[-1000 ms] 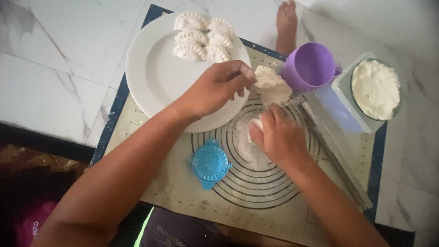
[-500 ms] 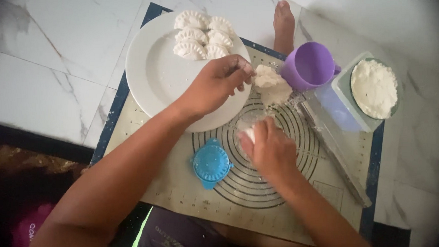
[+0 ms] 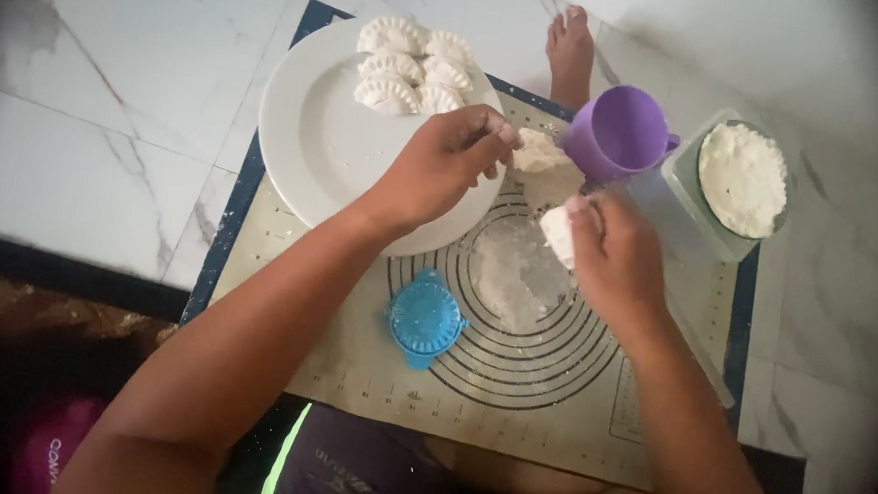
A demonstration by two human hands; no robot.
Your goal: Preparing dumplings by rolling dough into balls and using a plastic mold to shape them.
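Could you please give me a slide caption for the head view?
Left hand pinches dough beside cup; right hand holds a dough piece over mat.

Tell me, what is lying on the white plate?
On the white plate, five or six folded white dumplings lie clustered at its far side. The left hand hovers over the near rim, hiding that part.
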